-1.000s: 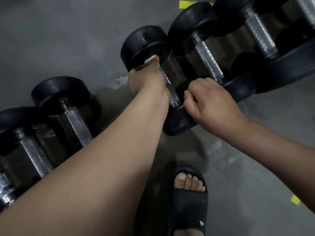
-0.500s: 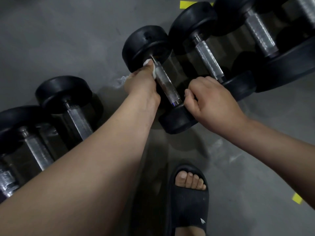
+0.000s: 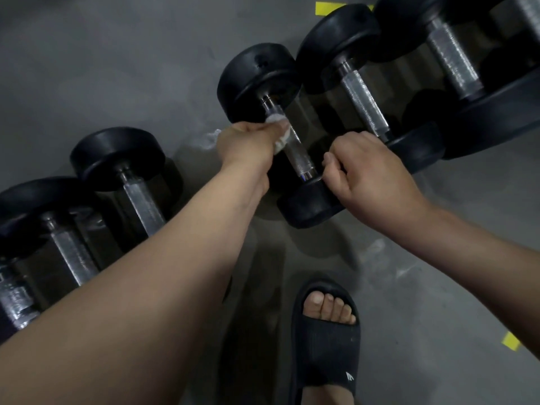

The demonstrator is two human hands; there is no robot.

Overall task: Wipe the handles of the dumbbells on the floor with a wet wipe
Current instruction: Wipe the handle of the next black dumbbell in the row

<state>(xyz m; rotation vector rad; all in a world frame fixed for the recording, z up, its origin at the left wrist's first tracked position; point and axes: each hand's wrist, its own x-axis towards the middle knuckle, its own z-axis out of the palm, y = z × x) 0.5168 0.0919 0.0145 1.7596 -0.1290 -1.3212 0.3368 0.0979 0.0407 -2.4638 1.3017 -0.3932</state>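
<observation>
A black dumbbell with a knurled steel handle (image 3: 298,150) lies on the grey floor in the middle of a row. My left hand (image 3: 248,147) holds a crumpled white wet wipe (image 3: 279,130) against the far end of that handle, near the far weight head (image 3: 257,80). My right hand (image 3: 368,176) grips the near weight head (image 3: 309,206) of the same dumbbell, fingers curled over its rim. Most of the wipe is hidden inside my left fist.
More dumbbells lie alongside: two to the left (image 3: 140,197) (image 3: 67,252) and larger ones to the right (image 3: 362,100) (image 3: 455,59). My foot in a black slide sandal (image 3: 327,340) stands just below. Yellow tape marks (image 3: 511,340) dot the floor. A clear wrapper (image 3: 210,138) lies behind my left hand.
My left hand with the wipe has shifted off the top of the handle toward its left side, baring more of the steel. My right hand stays on the near weight head.
</observation>
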